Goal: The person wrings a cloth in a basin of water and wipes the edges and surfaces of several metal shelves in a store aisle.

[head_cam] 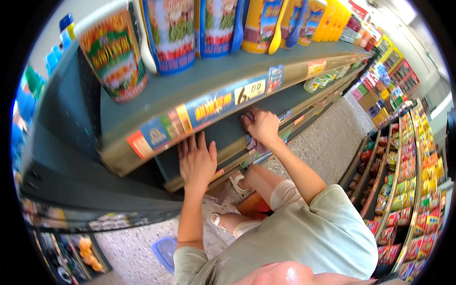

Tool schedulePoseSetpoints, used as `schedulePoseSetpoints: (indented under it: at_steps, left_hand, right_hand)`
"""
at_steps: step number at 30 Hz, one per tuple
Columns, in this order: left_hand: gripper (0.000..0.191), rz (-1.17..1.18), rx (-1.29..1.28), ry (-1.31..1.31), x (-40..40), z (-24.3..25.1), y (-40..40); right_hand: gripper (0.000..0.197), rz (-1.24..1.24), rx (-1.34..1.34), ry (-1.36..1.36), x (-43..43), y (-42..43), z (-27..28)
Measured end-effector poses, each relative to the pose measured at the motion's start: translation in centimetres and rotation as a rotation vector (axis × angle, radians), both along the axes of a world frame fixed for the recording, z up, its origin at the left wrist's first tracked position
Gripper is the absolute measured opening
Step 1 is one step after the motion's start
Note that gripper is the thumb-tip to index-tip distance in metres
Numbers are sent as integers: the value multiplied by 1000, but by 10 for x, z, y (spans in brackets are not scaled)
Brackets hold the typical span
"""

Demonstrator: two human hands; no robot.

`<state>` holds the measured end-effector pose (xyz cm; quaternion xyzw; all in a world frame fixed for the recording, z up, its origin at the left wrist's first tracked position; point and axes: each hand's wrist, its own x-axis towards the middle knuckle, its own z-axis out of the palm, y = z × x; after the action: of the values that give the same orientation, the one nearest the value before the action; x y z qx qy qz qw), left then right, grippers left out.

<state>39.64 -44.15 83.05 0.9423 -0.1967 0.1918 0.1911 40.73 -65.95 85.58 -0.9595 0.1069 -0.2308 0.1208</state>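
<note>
My right hand [263,127] grips a crumpled purple cloth [257,144] at the grey lower shelf [228,129], and part of the cloth hangs over the shelf's front edge. To the left, my left hand [197,160] lies palm down on the same shelf, fingers extended and holding nothing. Its fingertips reach beneath the upper shelf [199,80], which hides the deeper part of the lower one. Along the upper shelf's front runs a strip of price labels [213,107].
Printed canisters [171,35] with attached spoons and yellow containers [262,26] line the upper shelf. Small containers [313,84] stand farther along the lower shelf. A blue plastic basin [165,253] rests on the speckled floor [131,245]. Snack racks [402,178] border the aisle at right.
</note>
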Motion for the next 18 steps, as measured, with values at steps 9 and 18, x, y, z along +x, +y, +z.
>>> schedulePoseSetpoints:
  at_steps: [9,18]
  left_hand:
    - [42,137,87,73,-2,8,3]
    - [50,289,52,113,7,7,11]
  right_hand:
    - [25,227,67,-3,3,-11,1]
    - [26,545,277,15,12,-58,17]
